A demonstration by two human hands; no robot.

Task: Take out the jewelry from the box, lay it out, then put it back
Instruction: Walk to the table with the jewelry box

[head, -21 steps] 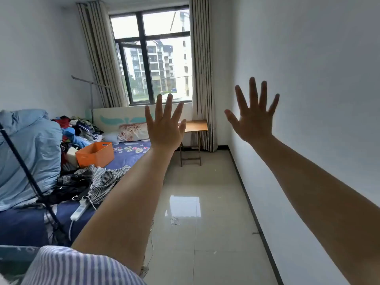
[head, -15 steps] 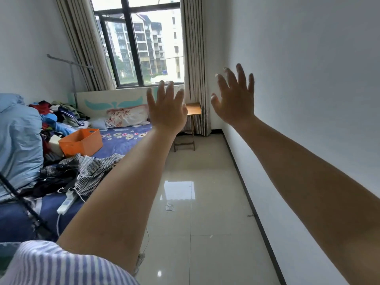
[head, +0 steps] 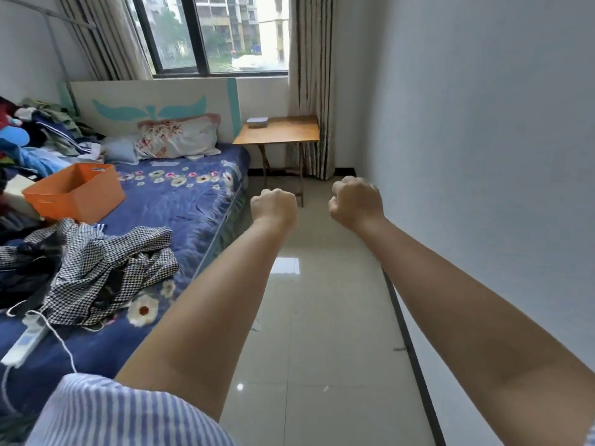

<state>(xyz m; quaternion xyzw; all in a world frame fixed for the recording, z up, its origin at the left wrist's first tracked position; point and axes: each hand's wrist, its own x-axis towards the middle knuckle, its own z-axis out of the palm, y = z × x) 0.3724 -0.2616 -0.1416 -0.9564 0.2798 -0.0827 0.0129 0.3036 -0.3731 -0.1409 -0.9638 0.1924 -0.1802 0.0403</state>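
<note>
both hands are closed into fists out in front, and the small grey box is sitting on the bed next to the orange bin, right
Not quite. The head view shows the small grey box on the wooden folding table by the curtain, not on the bed. The rest holds: the left hand and right hand are both closed into fists out in front.

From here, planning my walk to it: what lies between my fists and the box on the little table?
Head view: only bare floor tiles separate the left hand and right hand from the wooden table holding the box.
</note>
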